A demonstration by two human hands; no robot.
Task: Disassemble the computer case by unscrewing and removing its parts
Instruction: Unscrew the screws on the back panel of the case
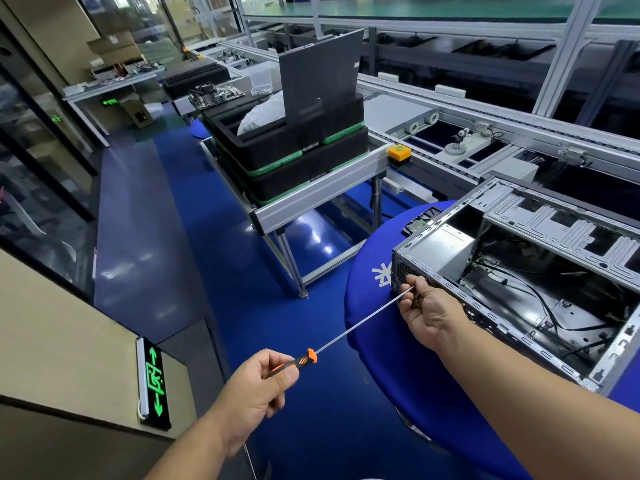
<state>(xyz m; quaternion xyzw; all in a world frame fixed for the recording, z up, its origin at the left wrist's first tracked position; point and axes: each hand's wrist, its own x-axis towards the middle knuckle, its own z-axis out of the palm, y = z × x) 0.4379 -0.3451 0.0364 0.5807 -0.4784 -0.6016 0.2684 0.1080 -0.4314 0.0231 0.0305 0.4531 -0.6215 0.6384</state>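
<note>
We are at an unscrewing step on the rear end of the computer case (pixel 540 278), which lies on its side, open, on a blue-covered desk (pixel 377 327). Our left hand (pixel 256 386) is wrapped around the orange-and-black handle of a long screwdriver (pixel 349 332), held well out from the case. Our right hand (pixel 424 311) sits right at the case's near corner, fingers pinching the shaft near its tip and steering it toward the rear panel beside the vent grille. Whether the tip is already seated in a screw we cannot tell; the fingers hide it.

Next, we judge, the tip must sit square in the screw head, the long shaft kept in line while the left hand turns, and the freed screw caught.

Inside the case, a silver power supply (pixel 440 251) sits at that same corner, cables trailing beyond it.

For writing: a white emblem (pixel 381 275) on the blue cover just left of the case, not legible, and a green arrowed exit sign (pixel 154 382) far left of it.
</note>
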